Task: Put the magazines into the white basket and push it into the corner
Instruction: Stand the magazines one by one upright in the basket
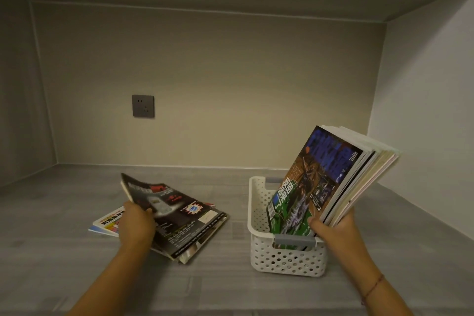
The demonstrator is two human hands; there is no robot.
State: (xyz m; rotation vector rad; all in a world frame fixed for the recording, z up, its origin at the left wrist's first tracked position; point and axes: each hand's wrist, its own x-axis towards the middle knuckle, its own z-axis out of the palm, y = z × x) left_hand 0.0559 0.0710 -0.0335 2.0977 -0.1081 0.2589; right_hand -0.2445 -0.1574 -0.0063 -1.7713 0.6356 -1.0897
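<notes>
While right hand (333, 229) grips upright magazines (320, 182), left hand (136, 223) grips black magazine (184, 215)

- The basket (287, 261) stands on the right part of the board (51, 238), apart from the back wall (230, 72) and the right wall (431, 110).
- A bundle of magazines (333, 174) stands tilted with its lower end in the basket and its top leaning right over the rim. The right hand (333, 229) grips it at the basket's near right corner.
- Left of the basket, well apart, lies a pile of magazines (195, 233). The left hand (137, 220) holds the top magazine (164, 197) by its raised left edge.
- A flat magazine (107, 223) sticks out leftward from under the pile.
- A socket (143, 106) sits on the back wall, above the pile.
</notes>
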